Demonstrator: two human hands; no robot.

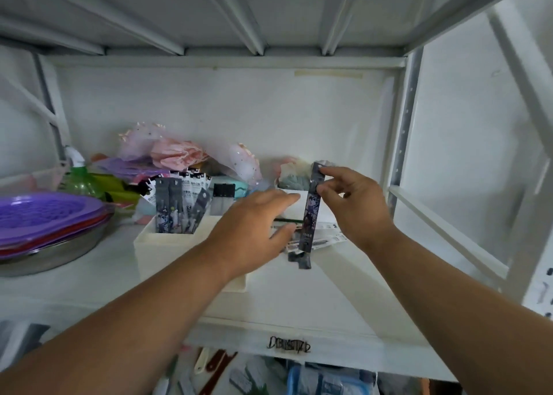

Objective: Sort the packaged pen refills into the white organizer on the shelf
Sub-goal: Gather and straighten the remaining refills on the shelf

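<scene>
A white organizer stands on the shelf at centre left. Several dark and white refill packs stand upright in its back compartment. My right hand pinches the top of one long dark refill pack, which hangs upright right of the organizer. My left hand reaches over the organizer's right part with fingers straight, above a loose pile of refill packs lying on the shelf. Whether it touches them is hidden.
Purple plates are stacked on a metal basin at the left. A green bottle, pink fabric items and a small white box with cloths line the back. A shelf post stands at the right.
</scene>
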